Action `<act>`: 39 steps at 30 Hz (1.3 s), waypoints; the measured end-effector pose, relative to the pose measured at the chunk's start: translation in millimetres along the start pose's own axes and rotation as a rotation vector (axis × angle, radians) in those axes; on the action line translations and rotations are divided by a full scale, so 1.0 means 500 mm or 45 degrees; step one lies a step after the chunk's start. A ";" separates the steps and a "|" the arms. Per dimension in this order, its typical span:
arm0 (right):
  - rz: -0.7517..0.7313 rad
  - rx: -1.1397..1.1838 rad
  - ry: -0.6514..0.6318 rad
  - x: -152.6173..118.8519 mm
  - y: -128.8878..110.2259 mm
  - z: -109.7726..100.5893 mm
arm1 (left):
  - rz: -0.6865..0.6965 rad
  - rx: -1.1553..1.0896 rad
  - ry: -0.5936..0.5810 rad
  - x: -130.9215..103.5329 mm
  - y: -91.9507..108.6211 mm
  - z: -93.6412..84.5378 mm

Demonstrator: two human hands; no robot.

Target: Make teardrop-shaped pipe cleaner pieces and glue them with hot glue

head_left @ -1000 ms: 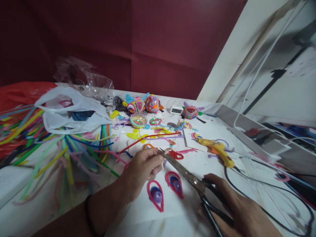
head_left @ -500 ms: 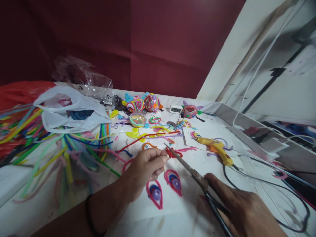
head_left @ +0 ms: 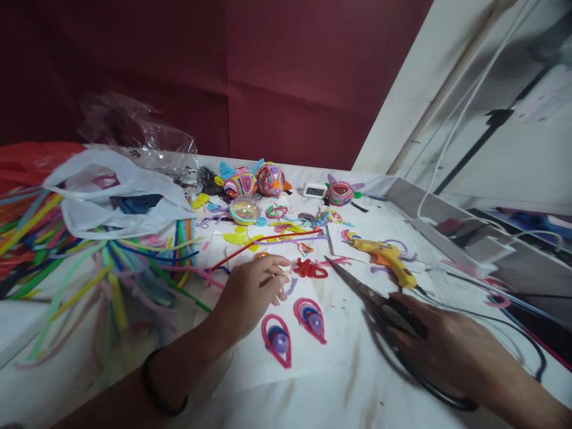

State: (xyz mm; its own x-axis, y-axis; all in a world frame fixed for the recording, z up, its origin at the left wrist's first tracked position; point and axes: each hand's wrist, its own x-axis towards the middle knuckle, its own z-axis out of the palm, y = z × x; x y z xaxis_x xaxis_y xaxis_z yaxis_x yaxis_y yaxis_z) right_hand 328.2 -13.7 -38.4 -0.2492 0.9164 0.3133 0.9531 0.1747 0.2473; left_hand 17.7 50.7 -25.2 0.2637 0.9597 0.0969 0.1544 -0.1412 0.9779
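Single head-worn view, directed forward and obliquely downward from the near side of the tabletop [head_left: 357,381]. The left hand [head_left: 250,295] and right hand [head_left: 440,339] lie close to the lens, in the lower half of the field; the tabletop's far edge crosses above mid-height, before a maroon backdrop [head_left: 313,77], with a pale wall [head_left: 402,107] at right.

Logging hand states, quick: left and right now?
Left hand: open, fingers loosely curled beside the red coiled piece; nothing clearly held.
Right hand: closed around the black-handled scissors.
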 end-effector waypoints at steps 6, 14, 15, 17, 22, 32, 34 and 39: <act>-0.150 0.462 0.313 0.048 -0.065 -0.091 | 0.335 0.493 0.088 -0.009 0.002 0.003; -0.042 1.615 -0.355 0.148 -0.205 -0.086 | 0.845 0.891 0.189 -0.026 0.000 0.008; -0.033 1.645 -0.364 0.153 -0.210 -0.078 | 0.863 0.896 0.199 -0.027 0.000 0.008; -0.002 1.679 -0.350 0.159 -0.212 -0.069 | 0.864 0.909 0.225 -0.027 0.000 0.008; 0.047 1.680 -0.296 0.159 -0.217 -0.068 | 0.821 1.063 0.158 -0.029 0.002 0.006; -0.186 1.183 0.047 0.134 -0.235 -0.074 | 0.689 1.069 0.083 -0.032 0.005 0.010; -0.220 1.139 0.100 0.132 -0.236 -0.067 | 0.614 1.021 0.069 -0.030 0.008 0.010; -0.192 1.103 0.272 0.132 -0.238 -0.049 | 0.468 0.953 0.031 -0.029 0.010 0.012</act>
State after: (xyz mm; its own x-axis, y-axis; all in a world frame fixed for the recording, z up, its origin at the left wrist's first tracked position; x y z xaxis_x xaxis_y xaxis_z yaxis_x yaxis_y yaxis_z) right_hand 194.2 17.2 -24.5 -0.3264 0.7902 0.5187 0.6817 0.5769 -0.4500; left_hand 20.2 34.7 -22.8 0.4015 0.8248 0.3982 0.6567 -0.5623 0.5026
